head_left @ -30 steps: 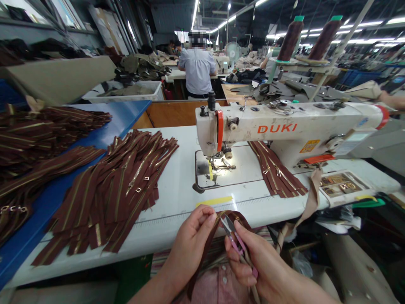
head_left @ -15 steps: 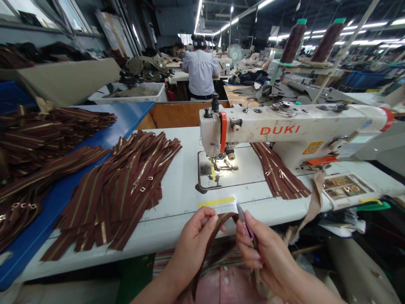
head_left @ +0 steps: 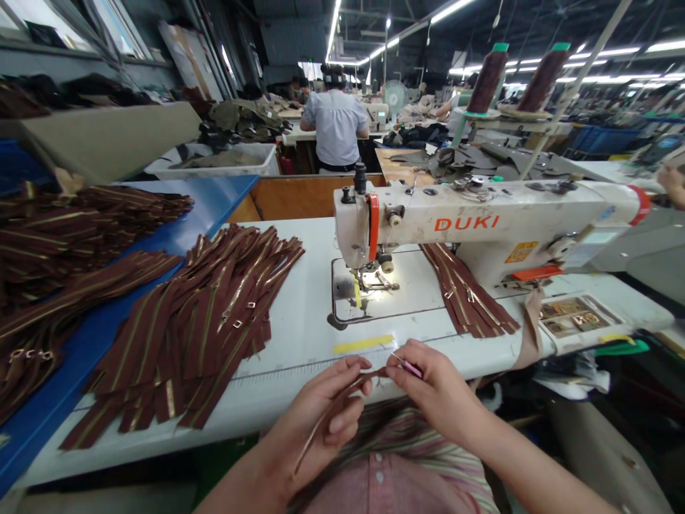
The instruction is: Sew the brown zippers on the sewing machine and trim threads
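Observation:
My left hand (head_left: pixel 326 410) pinches a brown zipper strip (head_left: pixel 321 421) that runs down across the palm and wrist. At the strip's far end, my right hand (head_left: pixel 428 378) has its fingers closed round a small pink-handled tool (head_left: pixel 411 368), its thin metal tip pointing up and left; the fingertips also meet the strip. Both hands are over the table's front edge, below a yellow tape mark (head_left: pixel 362 344). Ahead of them stands a white sewing machine (head_left: pixel 417 214) with its needle area lit.
Brown zippers (head_left: pixel 214 314) lie in a pile left of the machine, with more zippers (head_left: pixel 80 228) on a blue table (head_left: pixel 214 200). Several zippers (head_left: pixel 471 300) rest under the machine arm. A parts tray (head_left: pixel 581 314) sits at right. A person (head_left: pixel 336 125) sits ahead; another person's hand (head_left: pixel 673 182) shows at far right.
My left hand has turned palm up with the strip lying along it. My right hand has tilted the tool from steep to flatter. Another person's hand has appeared at the right edge.

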